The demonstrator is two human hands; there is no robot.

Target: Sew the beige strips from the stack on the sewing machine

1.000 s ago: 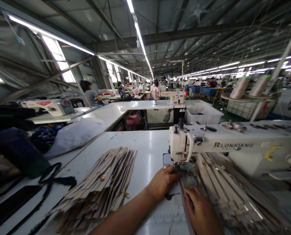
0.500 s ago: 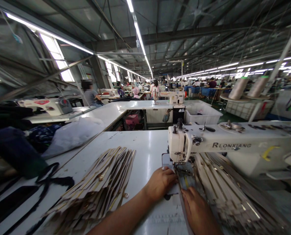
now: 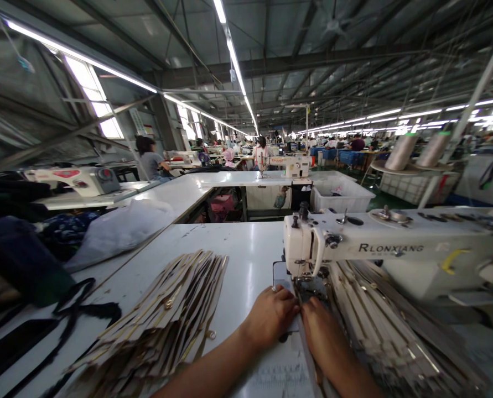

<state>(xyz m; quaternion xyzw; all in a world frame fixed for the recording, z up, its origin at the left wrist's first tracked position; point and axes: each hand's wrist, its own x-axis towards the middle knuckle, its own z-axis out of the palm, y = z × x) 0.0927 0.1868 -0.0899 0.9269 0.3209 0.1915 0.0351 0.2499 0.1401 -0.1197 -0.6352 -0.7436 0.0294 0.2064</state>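
Note:
A narrow greyish-beige fabric strip (image 3: pixel 308 354) runs from the table's front toward the needle area of a white sewing machine (image 3: pixel 304 249). My left hand (image 3: pixel 272 314), a ring on one finger, lies just left of the strip with its fingers curled down onto it near the presser foot. Close by on the right, my right hand (image 3: pixel 324 331) has its fingers pressed together along the same strip. The fingertips of both hands nearly meet. Left of my arms is a fanned bundle of beige zipper strips (image 3: pixel 180 315) with gold-coloured teeth and pulls.
A second bundle of zipper strips (image 3: pixel 383 315) lies under and right of the machine arm. Dark straps (image 3: pixel 78 315) and a white translucent bag (image 3: pixel 122 229) are on the left. Thread cones (image 3: pixel 401 152) stand at right; beyond are a white bin (image 3: pixel 343 196), another sewing machine (image 3: pixel 291 166) and several people.
My right hand has slid forward along the strip, closer to the presser foot and my left hand. The left hand stays nearly in place. The view has shifted slightly.

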